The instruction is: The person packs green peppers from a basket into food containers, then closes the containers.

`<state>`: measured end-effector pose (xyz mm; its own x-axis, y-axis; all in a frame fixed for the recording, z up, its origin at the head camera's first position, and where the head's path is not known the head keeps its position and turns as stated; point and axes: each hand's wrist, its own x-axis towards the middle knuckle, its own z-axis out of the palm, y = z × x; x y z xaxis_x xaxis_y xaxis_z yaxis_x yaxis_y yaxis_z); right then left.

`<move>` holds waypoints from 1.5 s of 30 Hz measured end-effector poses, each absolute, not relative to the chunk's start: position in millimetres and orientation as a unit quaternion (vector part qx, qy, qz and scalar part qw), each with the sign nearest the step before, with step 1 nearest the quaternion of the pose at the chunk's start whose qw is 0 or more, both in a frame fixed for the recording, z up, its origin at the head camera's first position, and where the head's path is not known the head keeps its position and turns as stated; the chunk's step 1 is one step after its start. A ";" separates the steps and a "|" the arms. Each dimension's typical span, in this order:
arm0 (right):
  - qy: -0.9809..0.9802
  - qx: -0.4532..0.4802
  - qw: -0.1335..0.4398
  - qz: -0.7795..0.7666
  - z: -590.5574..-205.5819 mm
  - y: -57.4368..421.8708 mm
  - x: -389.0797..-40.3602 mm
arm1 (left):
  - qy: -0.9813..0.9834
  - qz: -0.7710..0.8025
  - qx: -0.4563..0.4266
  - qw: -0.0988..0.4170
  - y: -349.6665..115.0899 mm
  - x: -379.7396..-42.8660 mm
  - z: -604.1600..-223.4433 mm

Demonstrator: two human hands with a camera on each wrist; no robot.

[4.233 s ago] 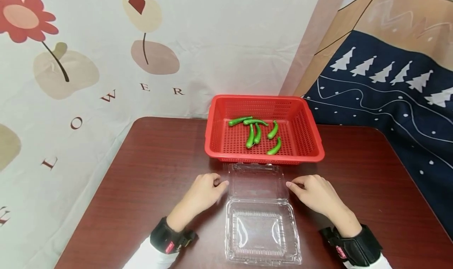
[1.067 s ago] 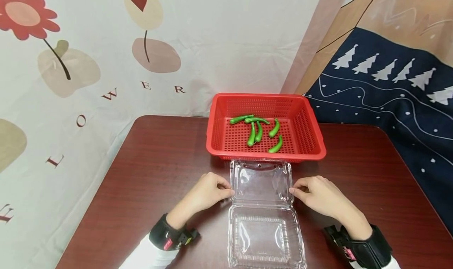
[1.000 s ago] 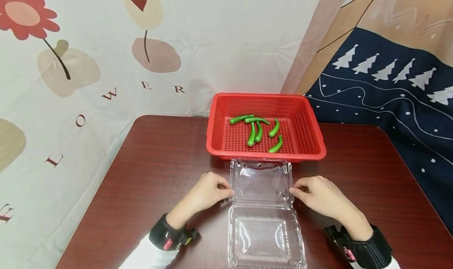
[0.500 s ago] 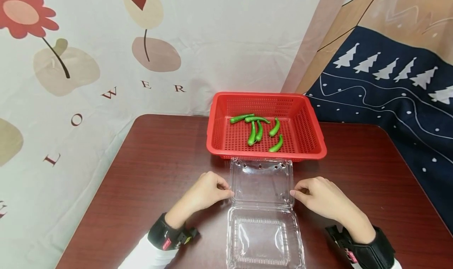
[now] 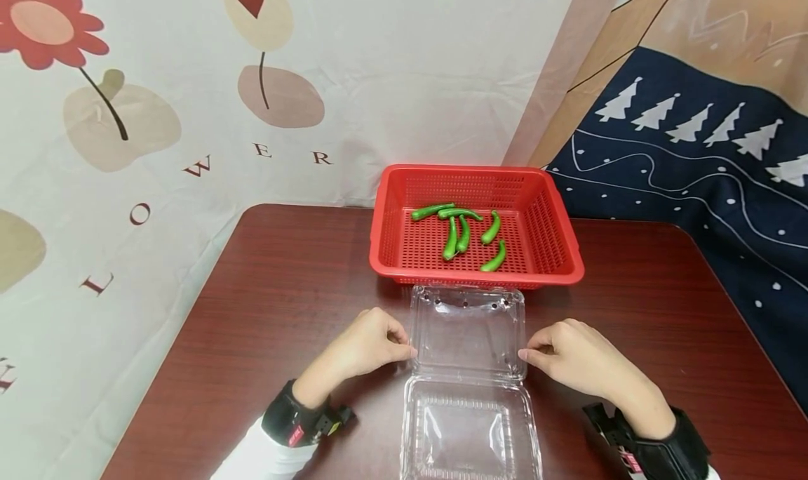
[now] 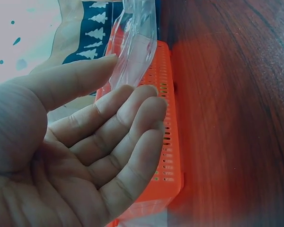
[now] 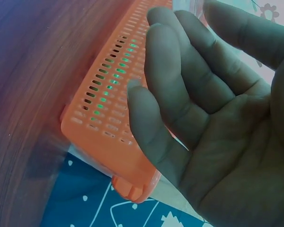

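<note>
A clear plastic clamshell container lies unfolded on the table, its base [image 5: 467,434] nearest the person and its lid [image 5: 467,336] on the far side. My left hand [image 5: 369,343] pinches the lid's left edge between thumb and fingers. On the opposite edge, my right hand [image 5: 577,357] has thumb and fingertips pinching the lid's right side. The left wrist view shows the lid's clear edge [image 6: 136,52] between thumb and fingertips, the other fingers loosely bent. In the right wrist view the fingers [image 7: 163,61] hide most of the plastic.
Just beyond the lid stands a red perforated basket [image 5: 476,277] with several green chili peppers [image 5: 450,240] inside. The dark wooden table [image 5: 284,276] ends at a patterned cloth backdrop [image 5: 410,66]. Black bands [image 5: 297,417] wrap both wrists.
The hands came from beside the lid to its edges and have drifted slightly toward the person. The lid's tilt changed, and its hinge sits lower in view. Basket and peppers stay put.
</note>
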<state>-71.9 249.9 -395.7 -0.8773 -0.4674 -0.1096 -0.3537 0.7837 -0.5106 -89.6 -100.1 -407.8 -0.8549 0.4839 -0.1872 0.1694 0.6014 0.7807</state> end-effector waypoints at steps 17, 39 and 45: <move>0.929 -0.242 0.094 -0.264 -394.0 251.2 -72.5 | 0.833 0.491 0.129 0.219 -98.5 -86.7 -407.9; 0.933 -0.206 0.005 -0.296 -407.3 243.9 -78.3 | 0.828 0.533 0.082 0.153 -93.1 -90.4 -415.3; 0.930 -0.214 -0.012 -0.299 -414.3 240.0 -79.6 | 0.797 0.581 0.054 0.155 -93.9 -92.3 -418.2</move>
<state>-79.6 240.0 -414.3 -0.9085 -0.3904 0.1491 -0.4042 0.7300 -0.5511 -92.3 -93.9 -418.2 -0.9460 0.2665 -0.1846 -0.0938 0.3201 0.9427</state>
